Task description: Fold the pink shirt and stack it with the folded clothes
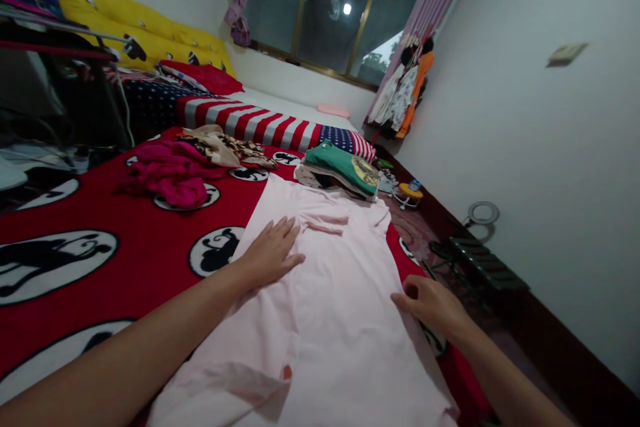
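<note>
A pale pink shirt (345,293) lies spread along the red bedspread, its left part folded over toward the middle. My left hand (270,250) rests flat on the folded part, fingers stretched out and thumb apart. Some creases run across the cloth just beyond that hand. At the shirt's right edge, my right hand (427,300) has its thumb and curled fingers closed on the cloth; the fingertips are partly hidden. Just past the shirt's far end sits a stack of folded clothes with a green shirt (343,165) on top.
The red bedspread (150,267) has black-and-white oval prints. A crumpled magenta garment (175,170) and a patterned brown cloth (230,147) lie at the far left. Beyond stands a bed with a striped cover (260,123). On the right are a black rack (487,263) and the wall.
</note>
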A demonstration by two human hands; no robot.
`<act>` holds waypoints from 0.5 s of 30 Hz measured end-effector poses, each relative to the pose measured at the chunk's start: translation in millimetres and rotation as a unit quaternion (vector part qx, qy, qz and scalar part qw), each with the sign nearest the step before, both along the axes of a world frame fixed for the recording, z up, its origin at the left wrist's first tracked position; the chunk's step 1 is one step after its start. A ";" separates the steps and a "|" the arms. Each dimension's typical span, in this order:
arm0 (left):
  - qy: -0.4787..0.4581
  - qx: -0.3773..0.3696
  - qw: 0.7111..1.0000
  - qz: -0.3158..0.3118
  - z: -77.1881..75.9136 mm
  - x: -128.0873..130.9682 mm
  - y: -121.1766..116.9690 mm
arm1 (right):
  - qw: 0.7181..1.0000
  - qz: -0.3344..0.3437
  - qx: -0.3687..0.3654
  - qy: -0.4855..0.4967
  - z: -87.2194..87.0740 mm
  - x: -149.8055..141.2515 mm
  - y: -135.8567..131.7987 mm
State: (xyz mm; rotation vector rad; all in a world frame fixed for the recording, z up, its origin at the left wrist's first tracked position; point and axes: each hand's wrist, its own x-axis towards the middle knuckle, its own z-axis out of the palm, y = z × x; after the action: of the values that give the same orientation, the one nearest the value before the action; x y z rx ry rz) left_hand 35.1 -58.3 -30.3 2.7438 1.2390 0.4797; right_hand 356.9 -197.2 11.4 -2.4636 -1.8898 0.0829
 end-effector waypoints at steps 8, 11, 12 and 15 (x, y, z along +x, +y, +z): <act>-0.180 -0.010 0.976 -0.120 14.4 13.1 -11.2 | 0.979 0.085 0.006 0.185 13.4 -26.6 -41.7; -0.222 -0.072 0.956 -0.181 26.1 27.8 -31.6 | 0.951 0.106 0.019 0.288 18.7 -43.7 -49.5; -0.219 -0.092 0.949 -0.208 29.0 32.8 -39.5 | 0.946 0.106 0.027 0.306 19.9 -51.2 -50.7; -0.185 -0.130 0.934 -0.278 31.1 45.6 -60.3 | 0.924 0.120 0.021 0.362 22.3 -74.0 -49.5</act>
State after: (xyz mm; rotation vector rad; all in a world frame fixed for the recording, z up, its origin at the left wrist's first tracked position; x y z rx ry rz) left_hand 80.8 -118.6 0.9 2.4599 0.3784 0.6634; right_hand 282.9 -246.7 33.7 -1.7686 -1.7730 0.8193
